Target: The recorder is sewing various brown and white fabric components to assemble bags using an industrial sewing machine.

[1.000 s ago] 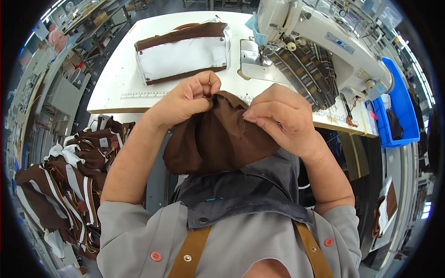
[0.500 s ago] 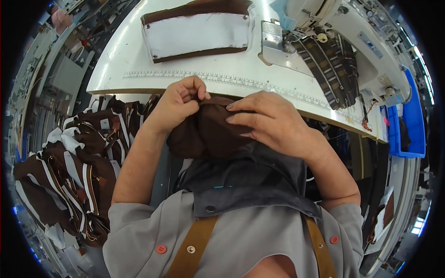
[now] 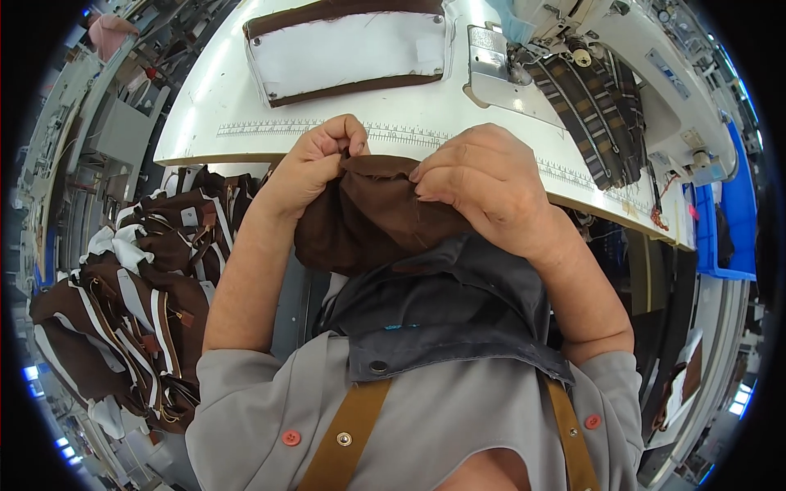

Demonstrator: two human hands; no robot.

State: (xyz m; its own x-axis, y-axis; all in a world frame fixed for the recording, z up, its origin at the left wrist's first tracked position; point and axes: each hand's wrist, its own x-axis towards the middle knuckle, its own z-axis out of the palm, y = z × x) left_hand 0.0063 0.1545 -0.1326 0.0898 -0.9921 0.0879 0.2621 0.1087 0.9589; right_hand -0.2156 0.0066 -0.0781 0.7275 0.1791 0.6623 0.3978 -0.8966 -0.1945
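Observation:
Brown fabric (image 3: 372, 214) hangs between my two hands over my lap, just in front of the table edge. My left hand (image 3: 319, 168) pinches its upper left corner, fingers curled in. At the upper right, my right hand (image 3: 491, 180) grips the same top edge between thumb and fingers. The raw edge between the hands shows loose threads and opens slightly. Beyond my hands, on the white table (image 3: 196, 123), lies a white panel (image 3: 348, 56) with brown cloth along its edges and small metal studs at its corners.
A sewing machine (image 3: 647, 74) stands at the table's right, with plaid fabric (image 3: 594, 119) by its needle. A ruler strip (image 3: 401, 135) runs along the front edge. Brown pieces with white strips and zippers (image 3: 123, 319) are heaped at left. A blue bin (image 3: 737, 221) hangs at right.
Both hands have lifted the brown fabric slightly. Its top edge now spreads wider and faces up, and my right hand has turned and closed more on the edge.

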